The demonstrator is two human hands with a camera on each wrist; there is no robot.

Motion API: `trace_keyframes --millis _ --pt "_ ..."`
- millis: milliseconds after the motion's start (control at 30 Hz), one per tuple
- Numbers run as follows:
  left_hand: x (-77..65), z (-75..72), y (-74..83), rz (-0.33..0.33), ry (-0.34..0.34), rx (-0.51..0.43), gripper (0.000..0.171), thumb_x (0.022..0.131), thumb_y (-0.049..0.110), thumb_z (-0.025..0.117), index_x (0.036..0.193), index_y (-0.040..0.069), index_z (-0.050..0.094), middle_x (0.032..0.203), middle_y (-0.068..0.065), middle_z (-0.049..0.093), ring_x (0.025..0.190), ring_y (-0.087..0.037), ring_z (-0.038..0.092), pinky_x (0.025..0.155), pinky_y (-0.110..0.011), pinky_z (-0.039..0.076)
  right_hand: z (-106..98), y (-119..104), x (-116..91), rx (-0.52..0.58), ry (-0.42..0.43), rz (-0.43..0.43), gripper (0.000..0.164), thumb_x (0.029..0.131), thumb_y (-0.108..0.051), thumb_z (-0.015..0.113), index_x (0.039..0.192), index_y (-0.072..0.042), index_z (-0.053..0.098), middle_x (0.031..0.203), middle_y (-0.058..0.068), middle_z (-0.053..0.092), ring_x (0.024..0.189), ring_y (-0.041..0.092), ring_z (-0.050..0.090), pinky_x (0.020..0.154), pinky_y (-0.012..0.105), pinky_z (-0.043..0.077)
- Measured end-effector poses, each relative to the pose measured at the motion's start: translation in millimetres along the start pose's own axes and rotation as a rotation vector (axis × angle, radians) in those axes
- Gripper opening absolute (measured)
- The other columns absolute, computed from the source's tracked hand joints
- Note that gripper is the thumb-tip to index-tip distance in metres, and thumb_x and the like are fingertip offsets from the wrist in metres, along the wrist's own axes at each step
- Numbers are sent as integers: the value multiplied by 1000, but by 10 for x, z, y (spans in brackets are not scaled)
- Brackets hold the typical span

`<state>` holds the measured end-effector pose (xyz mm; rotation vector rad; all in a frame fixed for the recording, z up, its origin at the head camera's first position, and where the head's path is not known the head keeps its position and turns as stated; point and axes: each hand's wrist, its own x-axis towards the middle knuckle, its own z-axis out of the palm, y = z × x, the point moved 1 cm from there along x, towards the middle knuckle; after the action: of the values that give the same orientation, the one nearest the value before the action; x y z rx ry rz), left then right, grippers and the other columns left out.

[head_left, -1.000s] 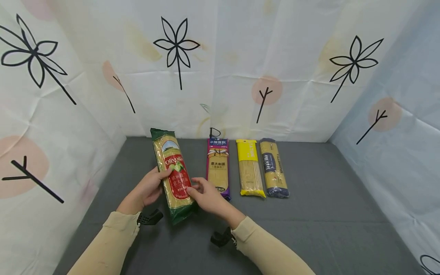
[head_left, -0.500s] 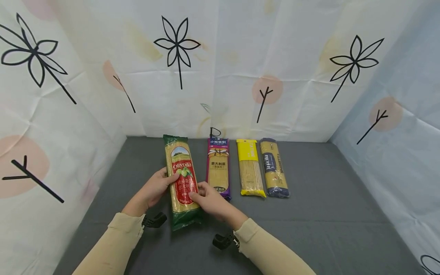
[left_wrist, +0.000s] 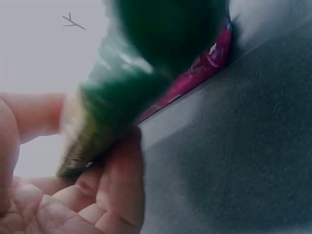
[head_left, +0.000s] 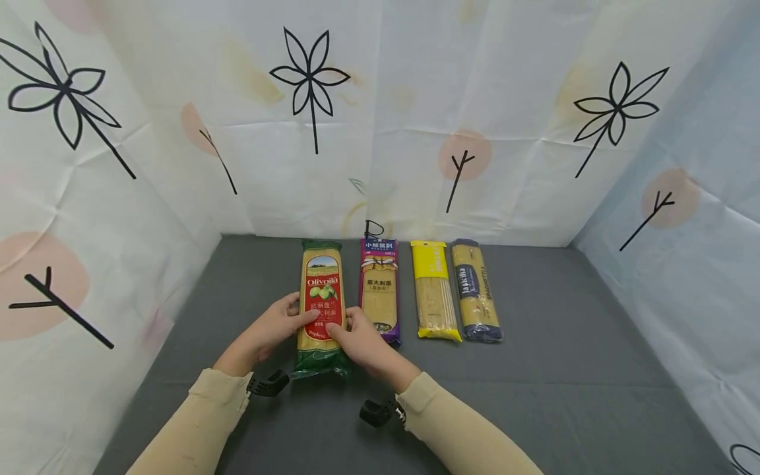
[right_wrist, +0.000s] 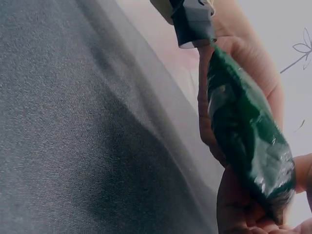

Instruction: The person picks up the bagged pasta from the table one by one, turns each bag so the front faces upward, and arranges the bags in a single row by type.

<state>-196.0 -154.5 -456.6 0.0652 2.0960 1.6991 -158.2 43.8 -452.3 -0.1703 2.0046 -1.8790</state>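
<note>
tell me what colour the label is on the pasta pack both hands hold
Red, with white lettering and green olives, on the Olivoila pack; the head view shows it best.

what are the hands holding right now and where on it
Both the left hand and right hand grip the Olivoila spaghetti pack by its long edges, near its lower half.

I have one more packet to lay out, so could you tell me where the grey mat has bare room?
Bare mat lies right of the blue packet, and left of the green packet towards the left wall. Crowded: the row, where purple and yellow packets lie close together, and both hands grip the green one.
</note>
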Motion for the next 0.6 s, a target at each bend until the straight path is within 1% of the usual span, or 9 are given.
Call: trace_keyframes --millis 67,133,300,367,467,533,600 --pt "11 -17 -6 -2 -12 4 79 91 38 68 150 9 25 124 -16 60 102 -23 62 95 -48 45 7 -2 26 -21 12 -4 36 98 -25 59 121 -3 42 102 9 63 86 17 63 75 32 52" --pt "18 -30 -10 -1 -9 21 79 90 39 68 150 10 27 123 -15 59 101 -24 62 93 -46 47 21 4 63 -35 35 1 36 98 -27 59 120 -4 43 101 8 62 86 16 62 74 32 52" --pt "21 -34 -11 7 25 46 76 89 37 70 150 12 32 126 -17 54 99 -24 59 87 -42 50 56 25 168 -31 90 19 36 97 -26 60 119 -4 43 101 9 60 86 18 61 73 32 52" --pt "37 -41 -22 4 31 32 77 90 35 70 151 12 29 132 -18 52 101 -25 59 90 -43 48 65 24 217 -30 113 34 36 97 -27 61 119 -5 43 102 9 59 86 18 60 73 33 52" --pt "76 -53 -40 -5 45 2 81 90 32 70 154 14 23 141 -17 47 110 -28 57 97 -48 42 72 8 291 -24 144 54 35 97 -29 60 119 -7 45 102 9 57 86 19 59 72 32 50" --pt "105 -57 -53 -4 53 -13 83 91 30 69 155 15 19 145 -16 44 118 -30 53 101 -51 38 73 1 335 -24 159 59 35 97 -29 60 119 -6 45 102 9 57 85 19 58 70 32 49" --pt "127 -54 -70 -2 58 -11 84 91 27 69 156 15 16 147 -15 41 123 -31 48 103 -53 36 79 -2 366 -56 164 56 34 98 -27 59 121 -5 46 100 9 57 83 19 58 68 31 49"
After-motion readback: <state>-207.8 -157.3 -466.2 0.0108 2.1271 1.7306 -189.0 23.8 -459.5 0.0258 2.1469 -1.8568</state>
